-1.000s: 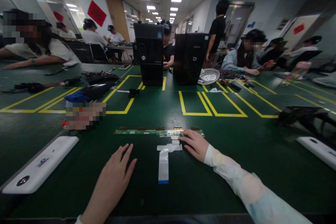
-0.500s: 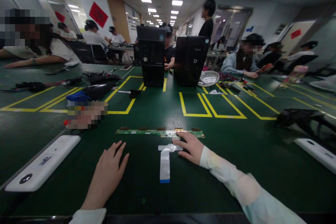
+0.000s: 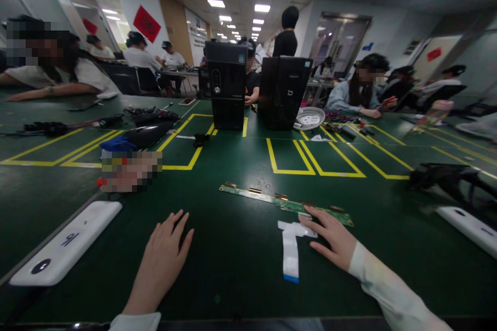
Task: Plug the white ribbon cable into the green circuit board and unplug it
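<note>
A long narrow green circuit board [image 3: 272, 198] lies slanted on the green table [image 3: 240, 258], its right end nearer to me. A white flat ribbon cable [image 3: 290, 248] with a blue tip runs from the board toward me. My right hand [image 3: 334, 238] lies flat with fingers spread, fingertips on the board's right end and on the cable's top. My left hand [image 3: 165, 258] rests flat on the table to the left, fingers stretched out, holding nothing.
A white panel [image 3: 64, 251] lies at the left, another white panel [image 3: 471, 225] at the right beside a black part [image 3: 442, 176]. Two black computer towers [image 3: 227, 85] stand beyond yellow floor-tape boxes [image 3: 306, 160]. A white basket [image 3: 309, 116], tools and seated people surround the table.
The board and cable have slid right and turned, right end toward me, with my right hand on them. My left hand stayed roughly in place.
</note>
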The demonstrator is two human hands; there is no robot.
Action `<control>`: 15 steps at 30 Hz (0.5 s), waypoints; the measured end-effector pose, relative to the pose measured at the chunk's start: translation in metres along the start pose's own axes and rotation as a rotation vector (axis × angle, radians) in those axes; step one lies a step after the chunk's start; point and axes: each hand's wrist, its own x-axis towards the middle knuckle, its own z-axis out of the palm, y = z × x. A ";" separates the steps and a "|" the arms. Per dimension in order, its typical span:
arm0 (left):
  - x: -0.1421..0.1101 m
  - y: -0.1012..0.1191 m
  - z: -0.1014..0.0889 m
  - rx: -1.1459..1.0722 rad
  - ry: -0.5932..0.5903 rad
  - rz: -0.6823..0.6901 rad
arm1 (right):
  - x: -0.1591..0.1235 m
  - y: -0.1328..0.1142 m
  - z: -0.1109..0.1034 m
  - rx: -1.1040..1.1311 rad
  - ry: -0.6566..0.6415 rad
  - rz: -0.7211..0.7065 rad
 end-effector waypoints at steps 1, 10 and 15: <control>0.000 0.000 0.000 0.009 -0.005 -0.001 | -0.015 0.008 -0.004 -0.004 0.016 0.035; 0.002 -0.005 0.003 0.034 -0.039 0.002 | -0.133 0.080 -0.035 -0.061 0.076 0.282; 0.001 -0.005 0.005 0.052 -0.031 0.021 | -0.167 0.095 -0.033 -0.169 0.083 0.382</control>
